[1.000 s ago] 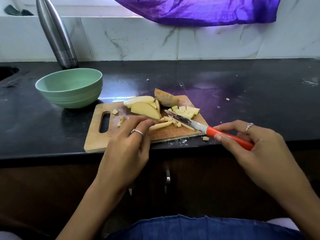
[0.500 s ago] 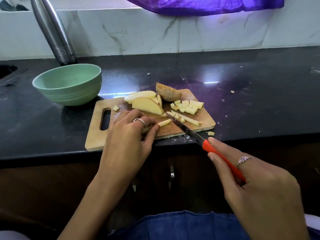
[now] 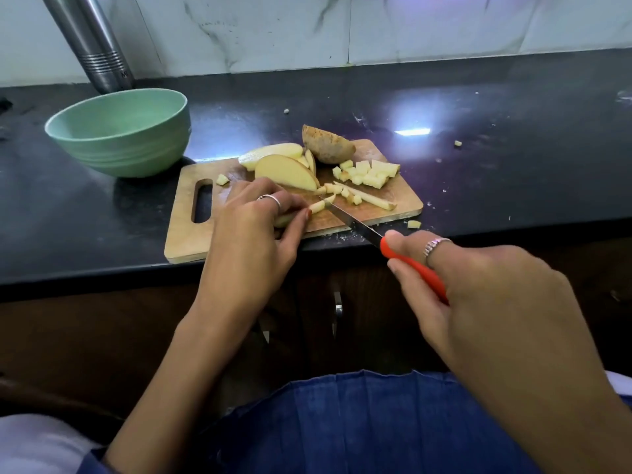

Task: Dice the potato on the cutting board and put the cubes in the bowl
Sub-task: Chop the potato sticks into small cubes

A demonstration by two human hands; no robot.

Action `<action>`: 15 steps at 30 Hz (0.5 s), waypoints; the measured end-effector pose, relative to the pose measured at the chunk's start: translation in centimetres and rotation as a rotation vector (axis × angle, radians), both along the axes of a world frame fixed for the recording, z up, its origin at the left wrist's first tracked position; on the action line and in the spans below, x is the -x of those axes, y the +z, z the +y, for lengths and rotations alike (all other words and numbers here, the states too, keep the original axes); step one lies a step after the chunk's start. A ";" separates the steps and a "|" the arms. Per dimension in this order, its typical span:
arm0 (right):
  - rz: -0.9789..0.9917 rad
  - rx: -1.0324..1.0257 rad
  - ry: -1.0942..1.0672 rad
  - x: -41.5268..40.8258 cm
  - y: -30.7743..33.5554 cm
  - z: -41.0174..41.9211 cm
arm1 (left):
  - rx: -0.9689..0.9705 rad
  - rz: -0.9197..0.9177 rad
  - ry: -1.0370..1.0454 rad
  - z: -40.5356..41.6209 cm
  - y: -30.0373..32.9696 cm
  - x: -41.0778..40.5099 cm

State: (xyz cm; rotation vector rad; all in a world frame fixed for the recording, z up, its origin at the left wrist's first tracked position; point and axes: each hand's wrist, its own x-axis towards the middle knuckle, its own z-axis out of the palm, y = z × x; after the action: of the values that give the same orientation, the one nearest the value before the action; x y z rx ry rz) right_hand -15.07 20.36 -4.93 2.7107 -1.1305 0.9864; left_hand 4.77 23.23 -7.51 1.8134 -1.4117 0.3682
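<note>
A wooden cutting board point(image 3: 191, 234) lies at the counter's front edge. On it are potato slices point(image 3: 285, 171), an unpeeled end piece point(image 3: 328, 145), a heap of cubes point(image 3: 371, 172) and a loose strip point(image 3: 371, 198). My left hand point(image 3: 253, 230) pinches a potato strip point(image 3: 319, 205) flat on the board. My right hand point(image 3: 478, 285) grips the red handle of a knife point(image 3: 352, 224), whose blade tip meets that strip just past my fingertips. The green bowl point(image 3: 119, 145) stands to the board's left, with nothing visible inside.
A steel bottle point(image 3: 92, 46) leans behind the bowl against the tiled wall. One stray cube point(image 3: 413, 224) lies off the board near the counter edge, and small bits point(image 3: 457, 143) dot the black counter to the right. Cabinet doors sit below.
The knife has drawn in toward my left fingertips and its tip now sits on the pinched strip. My right hand has shifted left and forward. The camera has tipped downward.
</note>
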 end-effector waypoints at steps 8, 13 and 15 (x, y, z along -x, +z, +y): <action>0.034 0.014 -0.001 -0.6 0.8 -1.1 | -0.035 -0.010 0.022 0.3 0.4 0.1; -0.047 -0.012 0.049 -0.3 1.1 -0.2 | -0.078 -0.003 0.023 0.8 0.8 -0.2; -0.050 -0.028 0.056 -0.3 0.9 0.2 | -0.078 -0.006 0.038 1.0 0.9 -0.4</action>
State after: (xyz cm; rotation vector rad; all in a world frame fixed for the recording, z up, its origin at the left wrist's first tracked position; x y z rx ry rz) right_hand -14.77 20.58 -4.01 2.7694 -1.0901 1.0599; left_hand 5.15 24.23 -6.59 1.9058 -1.4145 0.3430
